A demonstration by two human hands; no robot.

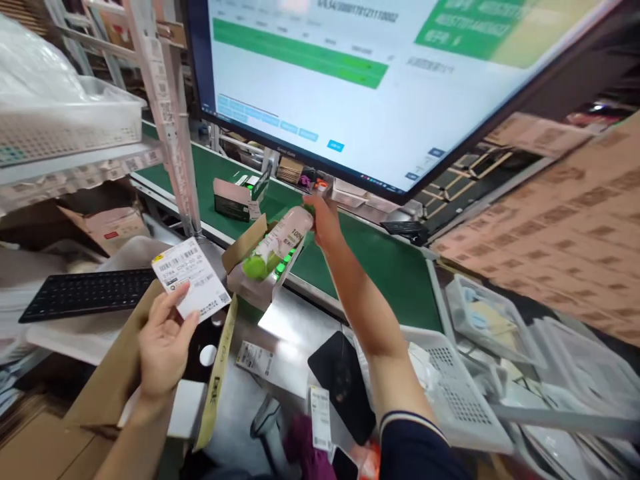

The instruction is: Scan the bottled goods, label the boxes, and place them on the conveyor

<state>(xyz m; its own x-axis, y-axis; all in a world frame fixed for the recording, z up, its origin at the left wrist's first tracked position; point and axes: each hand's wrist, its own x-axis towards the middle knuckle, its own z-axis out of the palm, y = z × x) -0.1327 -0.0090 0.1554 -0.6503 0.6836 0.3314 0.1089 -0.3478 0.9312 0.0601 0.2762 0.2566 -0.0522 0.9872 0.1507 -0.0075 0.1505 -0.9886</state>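
My left hand (163, 340) grips a white printed shipping label (193, 280) between thumb and fingers, above an open cardboard box (220, 380). With my right arm stretched out, my right hand (320, 220) is closed around the far end of a white and green bottle (280, 241) marked "100%". The bottle lies tilted over a small open carton (250, 290), its green end toward me. Green items show inside that carton, beside the bottle. Part of my right hand's fingers is hidden behind the bottle.
A large monitor (300, 87) hangs over the green conveyor belt (370, 273). Another open carton (233, 200) stands on the belt. A black keyboard (90, 293) lies at left, a white basket (460, 400) at right. Labels (255, 360) and a dark mat (343, 383) are on the metal table.
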